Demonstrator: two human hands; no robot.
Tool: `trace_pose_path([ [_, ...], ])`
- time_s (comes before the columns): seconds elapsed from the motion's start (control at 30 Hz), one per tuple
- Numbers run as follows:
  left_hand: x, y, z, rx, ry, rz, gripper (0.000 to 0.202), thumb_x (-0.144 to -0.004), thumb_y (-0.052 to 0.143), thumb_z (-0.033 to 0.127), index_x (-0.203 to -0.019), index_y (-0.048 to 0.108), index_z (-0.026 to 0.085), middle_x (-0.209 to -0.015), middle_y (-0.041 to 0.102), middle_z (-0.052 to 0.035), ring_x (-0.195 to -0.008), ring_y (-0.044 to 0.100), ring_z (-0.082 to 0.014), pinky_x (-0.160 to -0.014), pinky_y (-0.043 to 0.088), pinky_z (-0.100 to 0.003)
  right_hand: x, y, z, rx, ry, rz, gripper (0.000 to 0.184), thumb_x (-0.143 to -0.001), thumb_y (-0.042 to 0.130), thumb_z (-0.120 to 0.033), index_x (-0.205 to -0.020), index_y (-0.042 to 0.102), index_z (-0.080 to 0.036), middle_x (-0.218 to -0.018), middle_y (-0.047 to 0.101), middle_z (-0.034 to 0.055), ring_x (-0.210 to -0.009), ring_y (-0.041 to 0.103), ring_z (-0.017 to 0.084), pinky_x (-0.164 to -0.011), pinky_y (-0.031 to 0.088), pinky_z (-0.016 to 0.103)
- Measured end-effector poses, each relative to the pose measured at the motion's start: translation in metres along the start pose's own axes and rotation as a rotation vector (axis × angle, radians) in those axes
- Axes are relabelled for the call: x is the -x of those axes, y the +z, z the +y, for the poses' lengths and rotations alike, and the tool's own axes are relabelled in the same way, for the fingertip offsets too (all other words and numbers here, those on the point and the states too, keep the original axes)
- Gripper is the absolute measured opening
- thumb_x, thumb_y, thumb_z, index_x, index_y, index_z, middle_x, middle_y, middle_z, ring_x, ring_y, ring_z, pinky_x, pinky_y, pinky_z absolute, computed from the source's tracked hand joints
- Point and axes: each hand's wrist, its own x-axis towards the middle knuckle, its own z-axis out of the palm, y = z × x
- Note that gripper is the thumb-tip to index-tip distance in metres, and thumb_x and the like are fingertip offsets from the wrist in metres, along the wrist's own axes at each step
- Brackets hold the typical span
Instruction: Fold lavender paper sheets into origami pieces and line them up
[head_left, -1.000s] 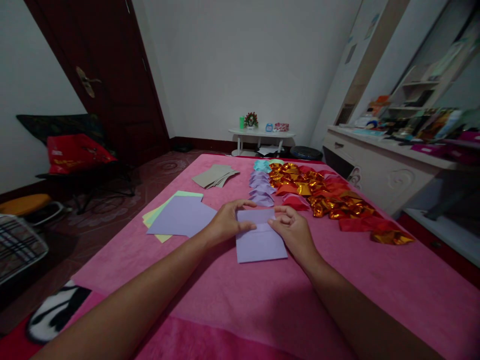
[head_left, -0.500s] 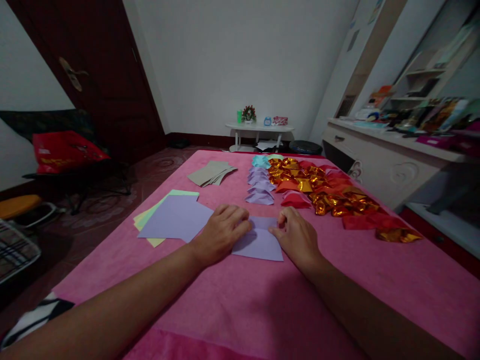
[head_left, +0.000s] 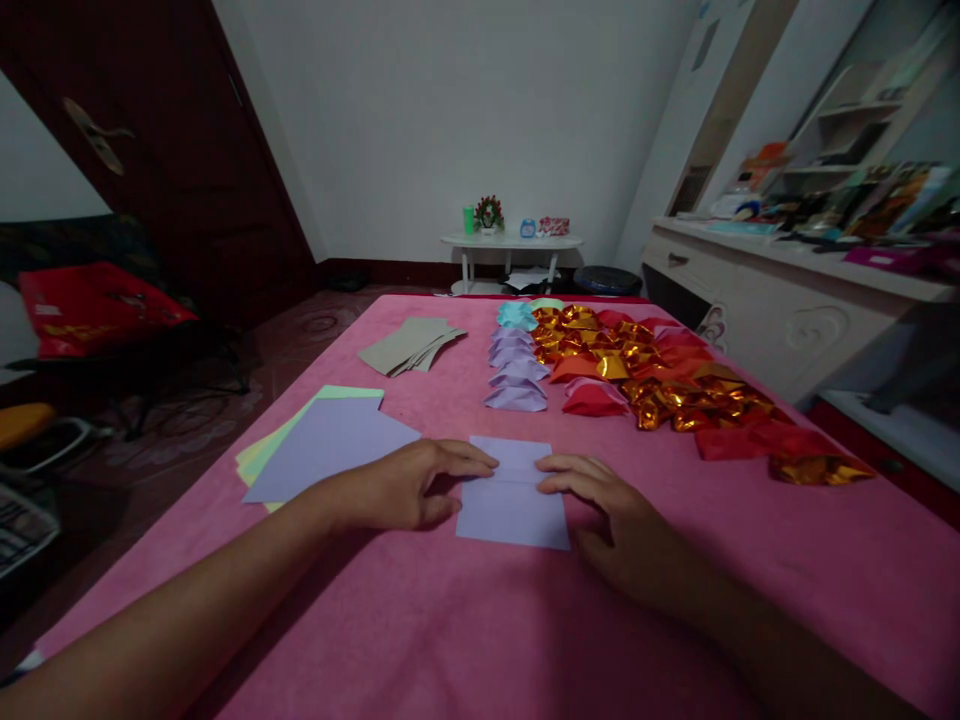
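A creased sheet of purple paper (head_left: 514, 515) lies flat on the pink cloth in front of me, with fold lines running across it. The fingertips of my left hand (head_left: 420, 485) rest on its left edge, fingers stretched out and thumb apart. On the opposite edge, my right hand (head_left: 611, 510) lays its extended fingers on the paper, its thumb partly hidden below. To the left is a fanned pile of purple, green and yellow sheets (head_left: 330, 445). Just beyond the creased sheet stands a row of folded purple paper pieces (head_left: 517, 385).
Grey-brown sheets (head_left: 412, 345) lie at the far left of the pink-covered table (head_left: 360, 640). Shiny gold folded pieces (head_left: 675, 400) and red ones (head_left: 594, 398) fill the far right. A white side table (head_left: 510, 241) stands by the wall, a cluttered dresser (head_left: 780, 270) at right.
Both hands have loosened from a pinching pose at the paper's crease to outstretched fingers on its side edges. The purple sheet now lies flatter and more open. The view has shifted slightly.
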Motion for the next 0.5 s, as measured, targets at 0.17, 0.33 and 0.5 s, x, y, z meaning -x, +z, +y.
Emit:
trace_pose_path([
  [0.17, 0.000, -0.006, -0.002, 0.140, -0.025, -0.027, 0.054, -0.075, 0.064, 0.016, -0.127, 0.053, 0.025, -0.127, 0.056, -0.0099, -0.118, 0.051, -0.0231, -0.102, 0.037, -0.038, 0.001, -0.001, 0.001, -0.077, 0.081, -0.010, 0.048, -0.060, 0.053, 0.000, -0.099, 0.067, -0.025, -0.119, 0.059, 0.0080, -0.112, 0.052, 0.024, -0.095, 0.042, 0.043],
  [0.33, 0.001, -0.012, -0.001, 0.191, -0.056, -0.092, 0.062, -0.071, 0.057, 0.004, -0.128, 0.051, 0.029, -0.131, 0.052, -0.0062, -0.122, 0.046, -0.0203, -0.104, 0.034, -0.039, -0.002, 0.002, 0.006, -0.115, 0.090, -0.001, 0.016, -0.077, 0.060, -0.018, -0.085, 0.072, -0.025, -0.113, 0.062, 0.0082, -0.106, 0.055, 0.025, -0.088, 0.045, 0.040],
  [0.5, -0.003, -0.011, 0.007, 0.152, -0.075, -0.070, 0.063, -0.061, 0.077, 0.019, -0.120, 0.059, 0.028, -0.126, 0.056, -0.0071, -0.117, 0.049, -0.0232, -0.102, 0.035, -0.039, -0.007, 0.003, 0.004, -0.111, 0.116, 0.055, 0.026, -0.085, 0.050, -0.022, -0.061, 0.062, -0.021, -0.100, 0.066, 0.0069, -0.095, 0.059, 0.022, -0.083, 0.045, 0.036],
])
